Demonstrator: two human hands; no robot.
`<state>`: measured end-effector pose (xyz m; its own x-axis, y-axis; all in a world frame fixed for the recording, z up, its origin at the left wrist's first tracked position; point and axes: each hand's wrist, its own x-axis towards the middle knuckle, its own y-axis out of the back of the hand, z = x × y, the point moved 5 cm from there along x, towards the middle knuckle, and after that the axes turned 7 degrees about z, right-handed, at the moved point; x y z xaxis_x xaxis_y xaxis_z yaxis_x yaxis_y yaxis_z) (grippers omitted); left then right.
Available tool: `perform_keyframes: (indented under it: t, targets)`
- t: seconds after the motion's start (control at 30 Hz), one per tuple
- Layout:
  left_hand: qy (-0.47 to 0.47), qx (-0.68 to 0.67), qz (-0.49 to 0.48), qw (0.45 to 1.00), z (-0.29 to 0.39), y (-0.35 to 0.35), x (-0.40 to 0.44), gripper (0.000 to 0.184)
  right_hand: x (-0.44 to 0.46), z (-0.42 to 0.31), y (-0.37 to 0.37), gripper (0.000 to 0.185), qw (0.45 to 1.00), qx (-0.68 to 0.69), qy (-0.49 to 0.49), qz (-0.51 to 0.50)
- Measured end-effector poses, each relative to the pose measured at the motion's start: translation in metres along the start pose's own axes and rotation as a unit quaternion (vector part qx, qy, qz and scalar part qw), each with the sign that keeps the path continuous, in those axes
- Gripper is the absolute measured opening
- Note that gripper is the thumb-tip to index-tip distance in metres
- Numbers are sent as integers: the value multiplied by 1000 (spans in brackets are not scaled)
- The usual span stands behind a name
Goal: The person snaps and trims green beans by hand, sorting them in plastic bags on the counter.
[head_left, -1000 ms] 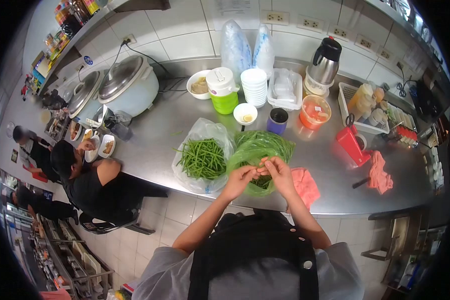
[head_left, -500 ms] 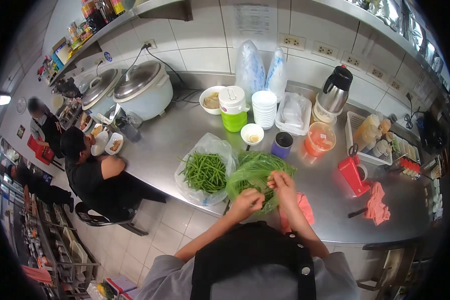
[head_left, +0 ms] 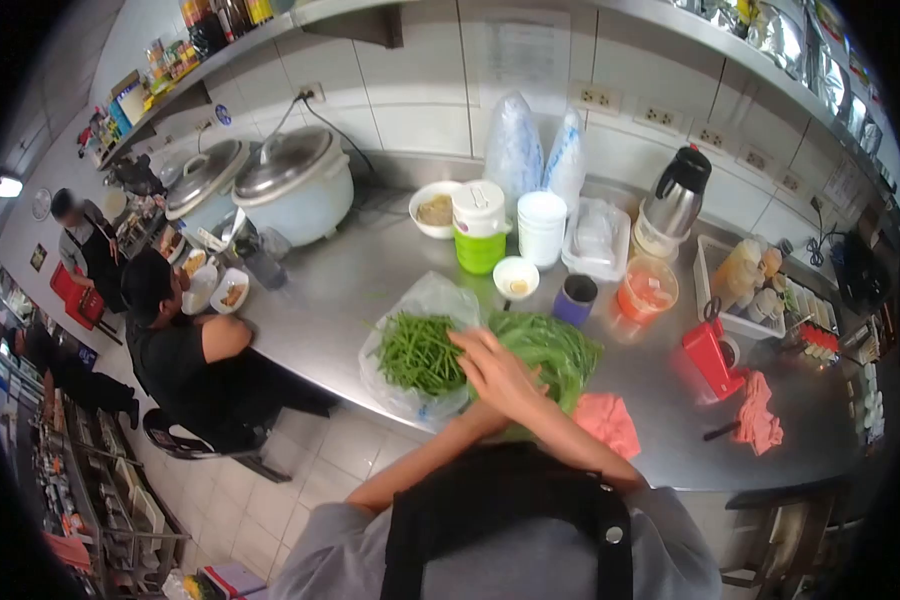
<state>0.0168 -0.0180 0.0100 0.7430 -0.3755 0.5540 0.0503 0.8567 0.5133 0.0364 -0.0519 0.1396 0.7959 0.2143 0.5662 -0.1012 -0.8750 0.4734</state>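
Observation:
Long green beans [head_left: 419, 352], cut into pieces, fill a clear plastic bag [head_left: 375, 385] near the table's front edge. Right beside it lies a green plastic bag [head_left: 560, 345] with green contents showing through. My right hand [head_left: 498, 375] reaches leftward across my left arm. Its fingers are stretched out, with the tips at the right edge of the beans; no held thing shows. Beneath it, my left hand [head_left: 488, 418] rests at the near side of the green bag. Most of its fingers are covered by my right hand, so its grip is hidden.
A pink cloth [head_left: 608, 425] lies right of the green bag. Behind stand a purple tumbler [head_left: 574, 300], a small white bowl [head_left: 516, 279], a green-and-white jug [head_left: 480, 240] and an orange-filled tub [head_left: 648, 290]. A seated person [head_left: 185, 350] is at the table's left side.
My right hand has moved left from the green bag to the beans, its fingers going from pinched to stretched. It now crosses over my left hand. The view has shifted slightly.

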Motion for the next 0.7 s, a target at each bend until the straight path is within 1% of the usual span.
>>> perform_keyframes:
  t: [0.07, 0.1, 0.13, 0.17, 0.23, 0.27, 0.3, 0.33, 0.37, 0.4, 0.43, 0.47, 0.5, 0.53, 0.57, 0.6, 0.63, 0.7]
  targets:
    - [-35, 18, -12, 999, 11, 17, 17, 31, -16, 19, 19, 21, 999, 19, -18, -20]
    - [-18, -46, -78, 996, 10, 18, 8, 31, -26, 32, 30, 18, 998, 29, -41, -43]
    - [-2, -110, -143, 984, 9, 22, 2, 31, -34, 43, 43, 18, 995, 40, -81, -43]
    - [-2, -110, -140, 984, 9, 39, 8, 31, -41, 51, 56, 18, 990, 53, -121, -44]
    - [96, -162, -42, 981, -7, 95, 29, 29, -63, 72, 72, 18, 970, 54, -219, -93]
    - [77, -107, 104, 986, -35, 126, 37, 33, -69, 75, 74, 18, 970, 57, -215, -99]
    - [161, -80, 181, 967, -69, 157, 44, 32, -76, 78, 77, 19, 966, 52, -230, -108]
    - [208, -82, 305, 926, -113, 182, 49, 36, -82, 81, 78, 20, 961, 45, -247, -118]
    - [230, -55, 359, 903, -148, 205, 56, 36, -84, 84, 77, 20, 960, 44, -247, -122]
    - [260, 30, 384, 886, -208, 221, 50, 28, -86, 86, 71, 21, 964, 37, -225, -137]
    - [296, 147, 325, 886, -262, 230, 44, 25, -90, 85, 67, 22, 966, 29, -207, -151]
    - [326, 261, 259, 871, -296, 233, 35, 23, -84, 81, 63, 23, 968, -13, -175, -179]
    - [325, 257, 255, 874, -302, 235, 31, 23, -80, 82, 61, 23, 967, -16, -180, -177]
    - [347, 342, 164, 858, -306, 229, 26, 22, -77, 79, 57, 23, 971, -24, -156, -178]
    - [363, 422, 72, 828, -312, 224, 21, 20, -73, 77, 54, 23, 974, -31, -130, -180]
    - [416, 401, 42, 815, -318, 226, 19, 15, -69, 76, 52, 23, 973, -40, -124, -188]
    - [419, 399, 38, 814, -315, 224, 21, 15, -68, 80, 51, 23, 972, -40, -129, -191]
    - [362, 494, 7, 790, -303, 226, 19, 16, -71, 89, 42, 23, 970, -65, -112, -204]
